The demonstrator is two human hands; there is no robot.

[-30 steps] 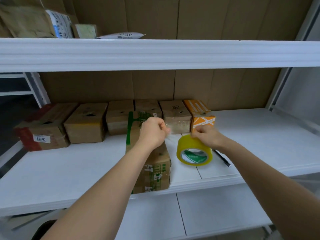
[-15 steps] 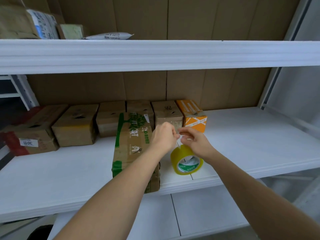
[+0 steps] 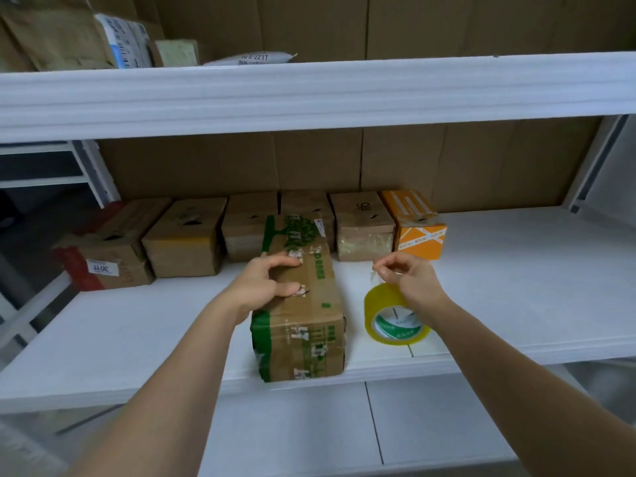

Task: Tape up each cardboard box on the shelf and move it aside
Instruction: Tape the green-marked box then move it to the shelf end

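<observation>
A long brown cardboard box with green print [image 3: 309, 315] lies lengthwise on the white shelf [image 3: 516, 287], its near end at the front edge. My left hand [image 3: 272, 284] rests on the box's top with fingers and thumb curved over its left edge. To the right of the box a yellow roll of tape [image 3: 392, 321] stands on the shelf. Just above the roll, my right hand [image 3: 409, 277] pinches the clear loose end of the tape between thumb and fingers.
Several small cardboard boxes [image 3: 186, 239] stand in a row at the back of the shelf, ending with an orange box [image 3: 418, 228] on the right. The upper shelf board [image 3: 309, 94] overhangs close above, with packages [image 3: 69, 39] on it. A lower shelf [image 3: 344, 425] lies beneath.
My left hand let go of the tape end and moved left and down onto the green-printed box. My right hand now holds the tape end alone above the roll.
</observation>
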